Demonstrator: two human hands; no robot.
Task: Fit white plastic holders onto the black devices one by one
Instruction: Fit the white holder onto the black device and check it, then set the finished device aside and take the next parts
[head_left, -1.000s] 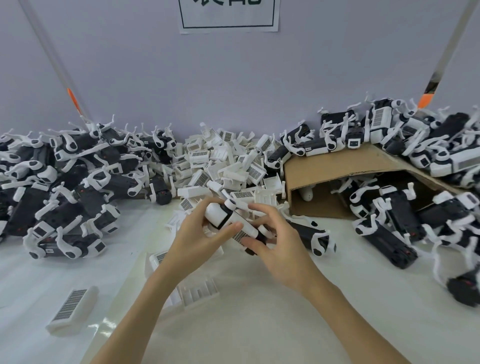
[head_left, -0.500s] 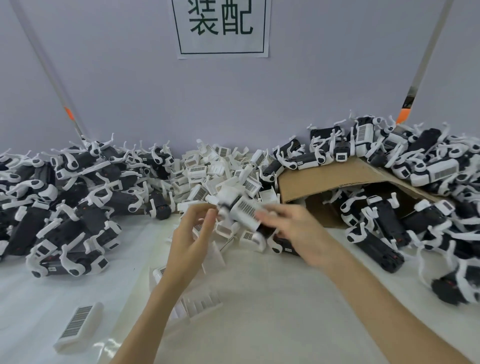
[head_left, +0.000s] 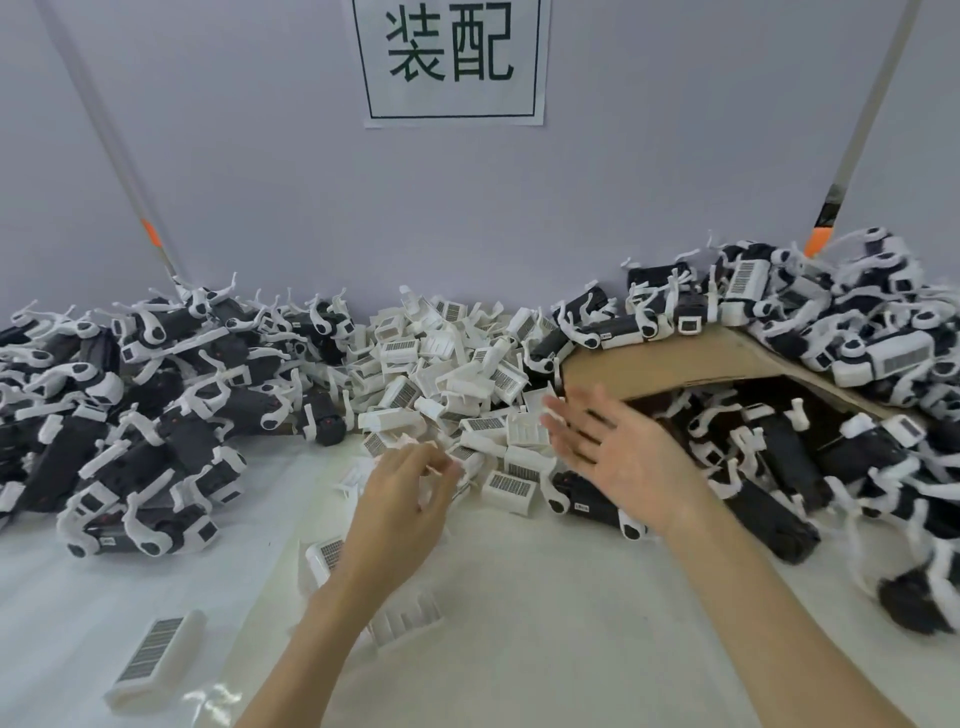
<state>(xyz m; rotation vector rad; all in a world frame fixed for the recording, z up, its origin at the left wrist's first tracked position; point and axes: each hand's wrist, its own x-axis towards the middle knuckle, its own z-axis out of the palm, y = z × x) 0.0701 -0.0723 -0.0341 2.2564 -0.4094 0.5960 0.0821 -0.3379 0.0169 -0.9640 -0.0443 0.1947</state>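
Since only the head view is marked now, everything comes from it: both hands hover empty over the white surface, w/ nothing held between them. Right hand is spread, palm up-left, fingers straight and released, in front of the cardboard box lying on its side. Left hand sits lower, fingers loosely bent, tips near the front edge of the loose white holders; motion blur there, so can't tell for sure whether it pinches anything, though it looks empty. Holders are heaped at centre against the back wall, many w/ barcode labels up, prob. kept there so either hand reaches them. Black devices spill out of the box at right, within reach of the right hand; most seem to carry white clips, so I can't tell fitted from unfitted. Left pile looks like finished units, black bodies w/ white parts on, set apart on the far side. One holder lies alone, near left, barcode up; a paper sign hangs on the wall. My read: between units, hands free to pick the next device and holder.
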